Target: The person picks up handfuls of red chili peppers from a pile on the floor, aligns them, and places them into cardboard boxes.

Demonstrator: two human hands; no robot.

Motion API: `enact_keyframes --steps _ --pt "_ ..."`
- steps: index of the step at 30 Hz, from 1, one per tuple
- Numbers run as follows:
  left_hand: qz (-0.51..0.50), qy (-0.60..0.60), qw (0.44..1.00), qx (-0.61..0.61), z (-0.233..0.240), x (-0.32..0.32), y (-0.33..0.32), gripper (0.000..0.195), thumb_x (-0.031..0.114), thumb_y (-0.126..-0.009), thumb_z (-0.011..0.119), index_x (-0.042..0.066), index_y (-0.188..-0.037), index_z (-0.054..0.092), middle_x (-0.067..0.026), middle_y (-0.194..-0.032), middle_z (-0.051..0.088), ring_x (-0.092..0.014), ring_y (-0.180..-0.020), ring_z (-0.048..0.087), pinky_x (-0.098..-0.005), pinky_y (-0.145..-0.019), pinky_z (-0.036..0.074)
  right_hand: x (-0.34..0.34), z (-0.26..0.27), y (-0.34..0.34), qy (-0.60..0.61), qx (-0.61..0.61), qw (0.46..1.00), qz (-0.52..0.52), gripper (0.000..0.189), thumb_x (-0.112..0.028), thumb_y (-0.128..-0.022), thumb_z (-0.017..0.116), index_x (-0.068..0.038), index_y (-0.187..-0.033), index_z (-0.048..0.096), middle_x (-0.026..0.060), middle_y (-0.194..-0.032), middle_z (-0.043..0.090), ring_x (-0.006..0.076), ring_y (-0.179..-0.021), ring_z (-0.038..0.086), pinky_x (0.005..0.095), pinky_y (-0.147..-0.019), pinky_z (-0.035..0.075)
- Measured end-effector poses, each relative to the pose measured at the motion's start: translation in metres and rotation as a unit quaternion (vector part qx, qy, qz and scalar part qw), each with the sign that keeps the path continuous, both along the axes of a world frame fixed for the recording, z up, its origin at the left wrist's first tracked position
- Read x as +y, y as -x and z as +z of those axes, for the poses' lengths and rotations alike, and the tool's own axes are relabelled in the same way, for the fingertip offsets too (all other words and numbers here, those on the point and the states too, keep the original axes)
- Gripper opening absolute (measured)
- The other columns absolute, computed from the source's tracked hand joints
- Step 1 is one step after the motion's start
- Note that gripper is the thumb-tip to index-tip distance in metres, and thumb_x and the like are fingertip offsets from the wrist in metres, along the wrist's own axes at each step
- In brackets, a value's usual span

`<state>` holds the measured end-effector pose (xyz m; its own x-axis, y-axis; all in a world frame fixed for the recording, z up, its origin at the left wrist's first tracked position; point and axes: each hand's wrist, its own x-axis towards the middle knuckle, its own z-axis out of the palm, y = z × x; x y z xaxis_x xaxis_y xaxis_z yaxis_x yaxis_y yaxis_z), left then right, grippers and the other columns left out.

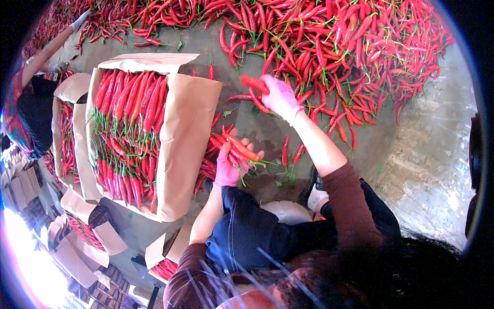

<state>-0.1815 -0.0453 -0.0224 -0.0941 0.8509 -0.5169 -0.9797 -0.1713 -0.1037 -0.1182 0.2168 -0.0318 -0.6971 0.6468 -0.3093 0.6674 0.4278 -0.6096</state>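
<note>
My left hand, in a pink fingerless-looking glove, holds several red chili peppers with green stems across its palm and fingers. Farther forward and to the right, my right hand, in a pink glove, grips a red chili pepper at the near edge of the big chili pile; whether it holds more than one I cannot tell. Left of my left hand stands a paper-lined box filled with chili peppers in two rows, their stems facing the middle. More loose chilies lie between the box and my left hand.
Loose chilies lie on the concrete floor near my shoe. Another person's arm reaches to the pile at the far left, beside a second chili box. More open boxes stand at lower left. A white rounded object is below my legs.
</note>
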Motion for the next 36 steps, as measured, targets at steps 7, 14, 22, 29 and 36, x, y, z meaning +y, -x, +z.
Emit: enact_keyframes --steps 7,14,22,29,36 --pt "0.015 -0.020 0.999 -0.041 -0.017 -0.011 -0.010 0.038 0.021 -0.093 0.066 0.005 -0.126 0.056 -0.0144 -0.117 0.061 -0.031 -0.112 0.057 -0.0481 -0.103 0.046 0.070 -0.021 0.042 -0.050 -0.227 0.961 0.147 0.038 -0.019 -0.082 0.063 0.000 -0.116 0.063 0.0269 -0.105 0.068 0.0384 -0.100 0.068 0.0451 -0.088 0.054" --pt "0.026 0.041 0.999 0.014 -0.015 -0.012 -0.003 0.027 0.016 -0.092 0.065 0.009 -0.117 0.058 -0.0085 -0.106 0.062 -0.030 -0.113 0.057 -0.0559 -0.113 0.034 -0.022 -0.046 0.007 0.115 -0.012 0.992 -0.040 0.059 -0.013 -0.071 0.066 -0.004 -0.128 0.056 0.0215 -0.113 0.067 0.0353 -0.108 0.064 0.0430 -0.094 0.050" --pt "-0.030 0.032 0.997 0.061 -0.032 -0.018 -0.008 0.037 0.016 -0.092 0.068 0.009 -0.126 0.052 -0.0111 -0.111 0.064 -0.029 -0.109 0.061 -0.0551 -0.110 0.039 -0.002 -0.027 0.039 -0.234 -0.163 0.903 0.322 0.026 -0.012 -0.093 0.050 -0.015 -0.118 0.057 0.0047 -0.112 0.067 0.0248 -0.102 0.066 0.0413 -0.082 0.050" --pt "-0.014 0.127 0.986 0.103 -0.041 -0.007 0.000 0.041 0.017 -0.093 0.067 0.006 -0.129 0.050 -0.0152 -0.119 0.061 -0.031 -0.112 0.061 -0.0538 -0.108 0.043 0.036 0.000 0.030 0.072 0.197 0.970 -0.119 0.050 -0.014 -0.073 0.075 -0.005 -0.119 0.060 0.0072 -0.099 0.070 0.0178 -0.092 0.066 0.0328 -0.080 0.053" --pt "-0.110 0.191 0.943 0.250 -0.066 0.058 0.014 0.017 0.016 -0.095 0.062 0.005 -0.108 0.060 -0.0087 -0.096 0.068 -0.024 -0.092 0.068 -0.0428 -0.078 0.057 0.086 0.078 -0.069 0.233 0.094 0.963 -0.100 0.058 -0.004 -0.073 0.069 0.001 -0.128 0.054 0.0043 -0.089 0.065 0.0136 -0.071 0.059 0.0292 -0.062 0.049"
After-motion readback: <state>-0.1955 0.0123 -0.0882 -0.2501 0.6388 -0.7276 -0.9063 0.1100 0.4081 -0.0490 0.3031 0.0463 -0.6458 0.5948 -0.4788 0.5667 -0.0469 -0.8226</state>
